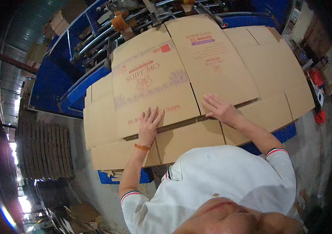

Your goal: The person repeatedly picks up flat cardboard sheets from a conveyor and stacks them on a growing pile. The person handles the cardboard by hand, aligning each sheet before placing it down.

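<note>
A flat brown cardboard box blank (154, 93), printed in red and purple, lies in front of me with its slots running away from me. My left hand (149, 124) rests flat on its near left part, fingers stretched out. Farther right, my right hand (221, 110) lies on the near edge beside the middle slot, fingers extended. Beneath the printed blank is another plain cardboard sheet (189, 140), which sticks out toward me and to both sides. An orange bracelet (141, 147) circles my left wrist.
A blue machine (62, 84) with metal bars and orange rollers (120, 22) stands beyond the cardboard. At the left is a tall stack of cardboard sheets (45, 148). Red items (316, 78) lie at the far right. Cardboard scraps (82, 212) are on the floor at the lower left.
</note>
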The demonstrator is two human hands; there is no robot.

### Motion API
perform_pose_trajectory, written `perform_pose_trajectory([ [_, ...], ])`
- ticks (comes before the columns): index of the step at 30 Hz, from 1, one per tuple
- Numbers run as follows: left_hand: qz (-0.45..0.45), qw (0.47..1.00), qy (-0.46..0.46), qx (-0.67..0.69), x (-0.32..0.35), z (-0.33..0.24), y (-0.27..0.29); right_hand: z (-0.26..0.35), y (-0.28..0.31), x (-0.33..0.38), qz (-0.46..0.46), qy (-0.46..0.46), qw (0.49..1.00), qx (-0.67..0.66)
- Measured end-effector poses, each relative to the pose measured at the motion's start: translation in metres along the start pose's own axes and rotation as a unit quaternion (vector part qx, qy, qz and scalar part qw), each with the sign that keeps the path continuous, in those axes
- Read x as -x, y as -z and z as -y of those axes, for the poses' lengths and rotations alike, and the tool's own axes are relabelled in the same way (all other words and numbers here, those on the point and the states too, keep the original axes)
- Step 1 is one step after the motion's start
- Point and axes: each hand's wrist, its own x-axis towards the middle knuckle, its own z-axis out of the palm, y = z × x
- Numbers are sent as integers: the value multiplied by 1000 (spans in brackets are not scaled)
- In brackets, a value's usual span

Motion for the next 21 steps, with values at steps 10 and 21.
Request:
perform_pose_trajectory([
  [10, -92, 990, 53, -91, -140, 96, -34, -104, -37, -136, -131, 2, 984, 118],
  [21, -138, 869, 467, -89, 6, 258, -51, -123, -23, -55, -10, -224, 972, 73],
])
